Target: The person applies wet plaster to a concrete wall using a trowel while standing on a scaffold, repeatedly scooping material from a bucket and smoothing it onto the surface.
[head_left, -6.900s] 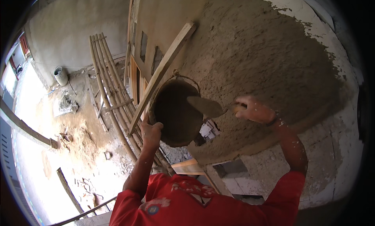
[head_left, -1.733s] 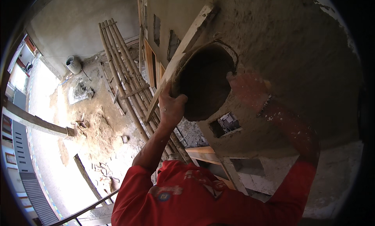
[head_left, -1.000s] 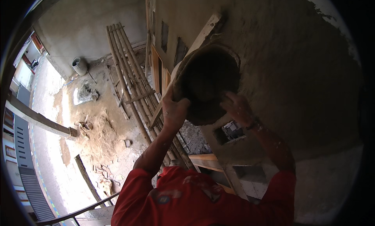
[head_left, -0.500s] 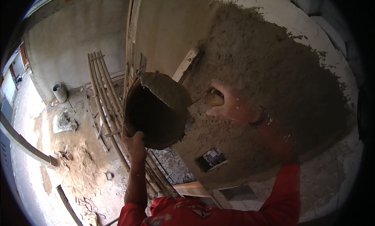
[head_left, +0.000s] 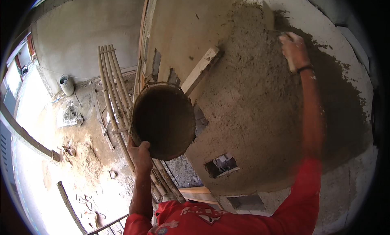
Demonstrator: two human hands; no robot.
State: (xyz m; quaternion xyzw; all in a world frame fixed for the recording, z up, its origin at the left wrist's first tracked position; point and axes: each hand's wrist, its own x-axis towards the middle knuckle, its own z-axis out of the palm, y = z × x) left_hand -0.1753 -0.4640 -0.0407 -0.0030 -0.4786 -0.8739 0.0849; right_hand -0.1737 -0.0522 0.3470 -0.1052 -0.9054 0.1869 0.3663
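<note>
My left hand (head_left: 140, 153) grips the near left rim of a dark round bucket (head_left: 178, 101), thumb over the edge. The bucket's mouth faces me, and its inside is too dark to make out the contents. Higher up on the right, my right hand (head_left: 294, 51) is closed round the handle of a trowel. The trowel's blade (head_left: 268, 16), slightly blurred, lies at the upper part of the wall, close to the border of the wet mortar (head_left: 252, 72). Rough grey-brown mortar covers much of this wall, and a pale uncoated strip (head_left: 313, 19) runs along its top.
A wooden beam (head_left: 201, 70) juts from the wall behind the bucket. Below is a rectangular opening (head_left: 221, 166) in the wall. Bamboo poles (head_left: 111, 84) lean at left. Farther down are a sand heap (head_left: 83, 158) and a grey cylindrical container (head_left: 66, 85).
My right hand has swung up and right with the trowel, from over the bucket to the upper wall. The bucket stays in my left hand, its mouth now uncovered.
</note>
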